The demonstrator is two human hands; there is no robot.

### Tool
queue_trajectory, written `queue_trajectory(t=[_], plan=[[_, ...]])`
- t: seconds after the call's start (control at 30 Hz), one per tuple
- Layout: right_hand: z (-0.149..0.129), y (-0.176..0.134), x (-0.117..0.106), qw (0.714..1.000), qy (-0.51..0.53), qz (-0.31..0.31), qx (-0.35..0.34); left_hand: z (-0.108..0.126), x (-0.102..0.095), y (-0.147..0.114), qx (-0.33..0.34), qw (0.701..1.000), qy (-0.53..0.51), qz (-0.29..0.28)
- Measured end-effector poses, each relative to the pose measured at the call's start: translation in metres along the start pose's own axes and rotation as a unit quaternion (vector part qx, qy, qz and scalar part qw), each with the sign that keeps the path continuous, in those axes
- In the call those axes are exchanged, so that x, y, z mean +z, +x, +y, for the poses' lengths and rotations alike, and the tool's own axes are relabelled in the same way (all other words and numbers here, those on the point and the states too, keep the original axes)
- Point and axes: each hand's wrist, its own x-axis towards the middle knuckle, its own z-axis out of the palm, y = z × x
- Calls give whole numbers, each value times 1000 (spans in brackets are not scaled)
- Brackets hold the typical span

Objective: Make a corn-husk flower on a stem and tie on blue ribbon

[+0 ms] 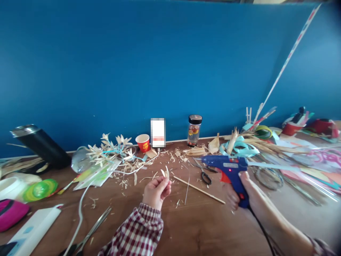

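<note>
Between the thumb and fingers of my left hand [157, 190] are a few pale husk petals [165, 173], pinched at their base with the tips pointing up. My right hand [246, 188] is wrapped round the handle of a blue hot glue gun [226, 162]. Its nozzle points left, a red light glows on its side, and a clear glue stick [274, 166] sticks out of the back. The nozzle is apart from the petals. A thin wooden stick [199, 190] lies on the table between my hands, with a fine wire [187, 188] beside it.
Husk scraps litter the brown table [160, 234]. Black-handled scissors [206, 177] lie near the glue gun, larger scissors [93, 229] at front left. Husk flowers [117, 144], a red paper cup [143, 143], a glass bottle [194, 131] and a black flask [42, 145] line the blue partition [170, 71]. A white cable [81, 206] crosses the left.
</note>
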Motion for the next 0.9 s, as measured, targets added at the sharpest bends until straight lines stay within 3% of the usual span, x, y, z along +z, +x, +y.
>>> queue_trajectory(t=[0.1,0.2,0.43,0.9], plan=[[3,4,18,994,77,-63,41,2,-2,1,-1,1000,-2,2],[4,5,23,996,48,-74,18,1,-3,3,1,1000,-3,-7],[-3,0,10,997,-73,-31,-16,3,-7,10,7,1000,-22,-2],[11,-6,8,994,-104,-33,-6,5,-5,9,4,1000,-12,7]])
